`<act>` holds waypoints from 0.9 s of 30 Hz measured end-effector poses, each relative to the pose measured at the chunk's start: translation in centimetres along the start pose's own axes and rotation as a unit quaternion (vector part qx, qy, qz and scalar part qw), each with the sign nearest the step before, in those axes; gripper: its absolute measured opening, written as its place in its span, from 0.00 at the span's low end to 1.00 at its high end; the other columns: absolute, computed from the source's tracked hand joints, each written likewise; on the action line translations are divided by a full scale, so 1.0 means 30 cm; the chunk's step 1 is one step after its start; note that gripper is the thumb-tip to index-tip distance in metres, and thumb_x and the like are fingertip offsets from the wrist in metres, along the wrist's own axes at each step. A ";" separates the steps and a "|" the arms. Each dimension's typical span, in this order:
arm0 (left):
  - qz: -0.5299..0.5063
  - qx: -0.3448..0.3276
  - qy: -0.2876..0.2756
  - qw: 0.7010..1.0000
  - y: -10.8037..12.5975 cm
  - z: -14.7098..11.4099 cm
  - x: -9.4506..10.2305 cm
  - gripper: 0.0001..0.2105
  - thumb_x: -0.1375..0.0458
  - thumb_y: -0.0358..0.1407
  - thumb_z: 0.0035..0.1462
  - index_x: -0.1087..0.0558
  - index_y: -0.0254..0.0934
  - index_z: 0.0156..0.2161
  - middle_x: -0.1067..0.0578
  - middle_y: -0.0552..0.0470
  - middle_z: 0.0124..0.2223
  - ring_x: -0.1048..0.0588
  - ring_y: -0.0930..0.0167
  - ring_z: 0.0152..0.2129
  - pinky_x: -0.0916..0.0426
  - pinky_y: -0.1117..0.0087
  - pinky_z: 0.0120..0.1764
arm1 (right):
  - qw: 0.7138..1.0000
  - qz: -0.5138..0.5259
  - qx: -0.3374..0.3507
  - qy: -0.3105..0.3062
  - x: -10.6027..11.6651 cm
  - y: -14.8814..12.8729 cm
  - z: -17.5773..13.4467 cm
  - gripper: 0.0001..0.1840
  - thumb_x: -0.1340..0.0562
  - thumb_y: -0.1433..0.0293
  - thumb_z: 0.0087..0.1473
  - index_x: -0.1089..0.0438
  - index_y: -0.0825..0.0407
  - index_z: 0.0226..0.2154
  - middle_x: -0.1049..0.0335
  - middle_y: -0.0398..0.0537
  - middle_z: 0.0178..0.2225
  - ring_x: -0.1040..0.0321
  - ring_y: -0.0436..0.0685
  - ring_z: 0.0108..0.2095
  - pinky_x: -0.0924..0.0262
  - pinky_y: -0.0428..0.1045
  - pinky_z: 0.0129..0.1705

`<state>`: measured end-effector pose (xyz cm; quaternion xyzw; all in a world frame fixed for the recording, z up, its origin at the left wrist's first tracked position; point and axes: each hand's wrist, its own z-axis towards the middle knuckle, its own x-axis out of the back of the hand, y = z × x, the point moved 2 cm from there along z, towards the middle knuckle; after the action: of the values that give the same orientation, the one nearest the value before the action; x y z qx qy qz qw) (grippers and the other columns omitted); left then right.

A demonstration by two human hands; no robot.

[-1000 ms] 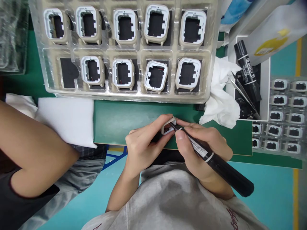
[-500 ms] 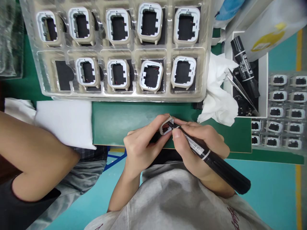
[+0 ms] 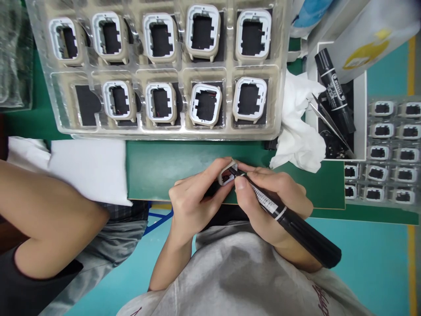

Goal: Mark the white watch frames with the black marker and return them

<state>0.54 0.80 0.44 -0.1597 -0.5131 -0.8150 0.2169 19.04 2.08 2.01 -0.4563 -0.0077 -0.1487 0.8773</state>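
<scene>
Between thumb and fingers, my left hand (image 3: 194,197) grips a small beige-and-white watch case frame (image 3: 223,173) near the front edge of the green table. My right hand (image 3: 272,197) is closed around a thick black marker pen (image 3: 289,224), its tip pointing into the frame's opening. Whether the tip touches the inner wall I cannot tell. Above my hands, a clear plastic tray (image 3: 171,134) bears several similar white-rimmed frames in its pockets; the pocket (image 3: 88,104) at its lower left holds no frame.
On the right, crumpled white tissue (image 3: 299,131) lies beside a white box (image 3: 361,145) holding another marker (image 3: 335,92) and tweezers (image 3: 329,123). A second tray of frames (image 3: 391,153) stands farther right. At left, a co-worker's arm (image 3: 49,210) is near a white cloth (image 3: 88,166).
The view has shifted very slightly. Both hands keep their hold on the frame and the marker, with the marker's rear end a touch farther left.
</scene>
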 end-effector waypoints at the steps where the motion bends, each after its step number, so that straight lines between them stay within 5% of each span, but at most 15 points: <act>1: 0.006 -0.002 0.001 1.000 0.000 0.001 0.000 0.16 0.23 0.38 0.82 0.08 0.53 0.69 0.03 0.56 0.48 0.06 0.68 0.33 0.10 0.70 0.40 | 1.000 -0.001 0.003 0.001 0.000 0.001 -0.001 0.16 0.20 0.81 0.65 0.14 0.45 0.48 0.05 0.42 0.41 0.01 0.65 0.43 0.02 0.51 0.52; 27: 0.017 -0.015 -0.026 0.999 0.008 0.014 0.004 0.16 0.24 0.34 0.82 0.08 0.49 0.69 0.03 0.54 0.51 0.05 0.69 0.37 0.11 0.73 0.44 | 0.999 -0.032 -0.016 -0.008 0.003 -0.010 -0.008 0.12 0.22 0.78 0.71 0.17 0.43 0.46 0.05 0.42 0.41 0.01 0.63 0.44 0.04 0.50 0.53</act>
<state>0.57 1.05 0.85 -0.1924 -0.5031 -0.8147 0.2149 19.02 1.71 2.11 -0.4709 -0.0269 -0.1730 0.8646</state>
